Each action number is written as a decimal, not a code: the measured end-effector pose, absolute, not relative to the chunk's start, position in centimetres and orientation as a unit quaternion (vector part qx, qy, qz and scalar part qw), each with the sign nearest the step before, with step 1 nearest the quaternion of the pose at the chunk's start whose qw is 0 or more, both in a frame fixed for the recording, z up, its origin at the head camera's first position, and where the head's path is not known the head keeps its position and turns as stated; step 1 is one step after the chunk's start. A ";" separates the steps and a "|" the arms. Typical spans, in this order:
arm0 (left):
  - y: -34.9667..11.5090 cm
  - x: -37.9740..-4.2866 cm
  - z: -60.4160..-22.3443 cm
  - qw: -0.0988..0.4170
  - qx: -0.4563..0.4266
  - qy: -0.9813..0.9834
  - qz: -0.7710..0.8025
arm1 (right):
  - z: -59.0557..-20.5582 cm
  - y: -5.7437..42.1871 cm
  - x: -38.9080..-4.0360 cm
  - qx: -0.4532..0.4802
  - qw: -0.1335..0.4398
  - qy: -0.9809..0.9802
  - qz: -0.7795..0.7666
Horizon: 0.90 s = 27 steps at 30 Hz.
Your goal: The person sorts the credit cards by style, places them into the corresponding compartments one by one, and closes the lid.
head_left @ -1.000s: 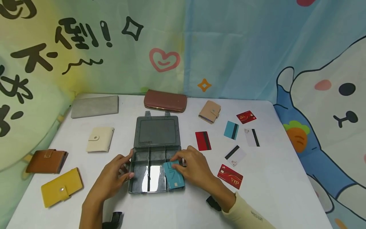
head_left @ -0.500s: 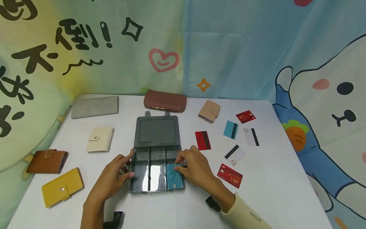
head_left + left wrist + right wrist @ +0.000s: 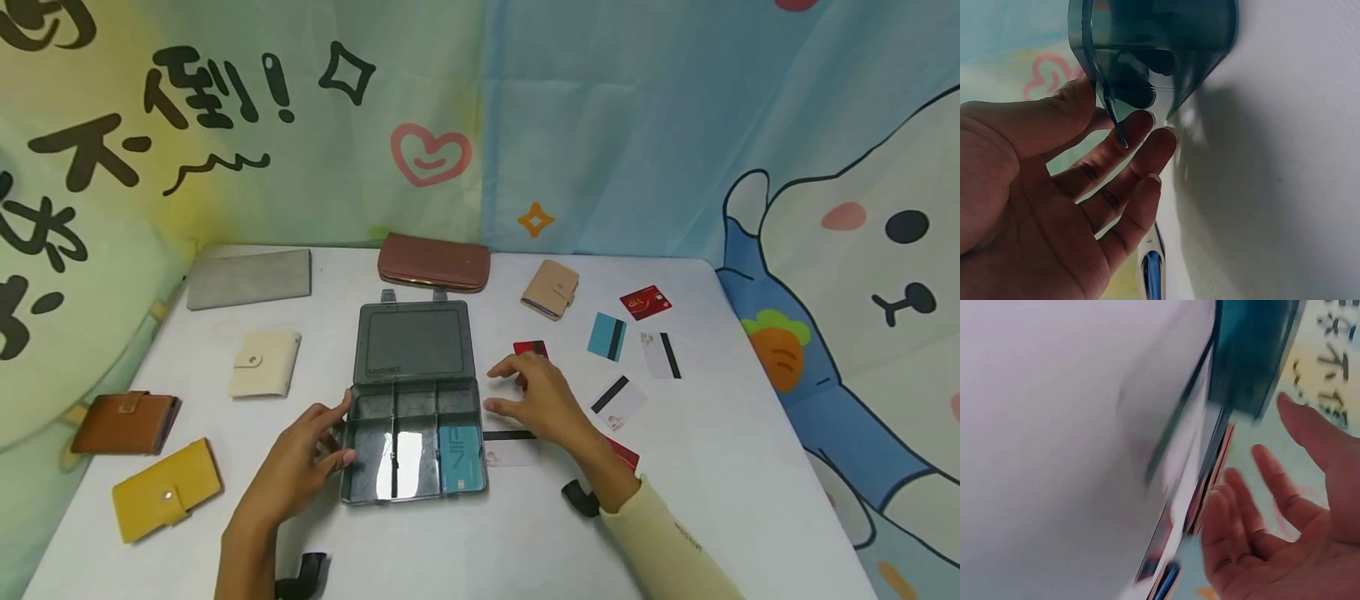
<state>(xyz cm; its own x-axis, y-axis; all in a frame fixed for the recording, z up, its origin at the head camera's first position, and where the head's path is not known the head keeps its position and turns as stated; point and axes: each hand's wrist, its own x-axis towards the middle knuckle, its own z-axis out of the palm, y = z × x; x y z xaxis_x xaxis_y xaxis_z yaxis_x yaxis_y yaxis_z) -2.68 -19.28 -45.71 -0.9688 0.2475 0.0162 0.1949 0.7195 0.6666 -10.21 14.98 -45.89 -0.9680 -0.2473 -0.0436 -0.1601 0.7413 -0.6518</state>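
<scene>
A dark translucent compartment box (image 3: 412,342) lies on the table with its lid folded back. My left hand (image 3: 296,462) holds the box's left side; the left wrist view shows thumb and fingers (image 3: 1141,156) about its wall. In the front right compartment lies a teal VIP card (image 3: 462,458). Just right of the box, my right hand (image 3: 543,398) hovers with fingers spread and nothing in them. Under it shows a white card (image 3: 512,452) with a black stripe. A red card (image 3: 531,347) behind the hand and a red card (image 3: 624,454) under the wrist are partly hidden.
Further right lie a teal card (image 3: 606,337), two striped white cards (image 3: 660,357) and a red VIP card (image 3: 646,302). Wallets ring the box: brown (image 3: 435,262), beige (image 3: 551,290), grey (image 3: 249,280), cream (image 3: 264,364), tan (image 3: 126,423) and yellow (image 3: 167,490).
The right hand has lowered the teal card flat into the front right compartment, let go, and moved right out of the box. The left hand has stayed at the box's left side.
</scene>
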 end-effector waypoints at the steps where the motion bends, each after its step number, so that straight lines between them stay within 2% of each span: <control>1: -19.3 -2.7 -45.7 0.038 0.119 0.926 0.355 | -46.0 15.6 -10.8 -0.100 0.069 0.933 -0.338; 8: -19.3 -2.8 -45.7 0.042 0.120 0.928 0.351 | -46.4 18.7 -14.2 -0.053 0.092 0.948 -0.300; 17: -19.4 -2.7 -45.6 0.042 0.118 0.926 0.357 | -46.9 19.7 -15.6 0.006 0.129 0.958 -0.258; 21: -19.3 -2.7 -45.7 0.039 0.118 0.924 0.362 | -46.8 19.7 -15.6 -0.003 0.119 0.953 -0.277; 27: -19.3 -2.6 -45.8 0.035 0.119 0.925 0.359 | -45.7 19.1 -14.4 -0.015 0.074 0.928 -0.365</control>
<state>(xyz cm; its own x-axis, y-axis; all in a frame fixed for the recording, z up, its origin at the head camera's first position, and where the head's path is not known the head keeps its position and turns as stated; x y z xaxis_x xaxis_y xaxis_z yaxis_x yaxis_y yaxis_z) -2.61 -19.34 -45.76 -0.9692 0.2455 0.0199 0.1946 0.7137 0.6729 -14.45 19.06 -45.68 -0.9886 -0.0827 -0.1261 0.0254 0.7330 -0.6797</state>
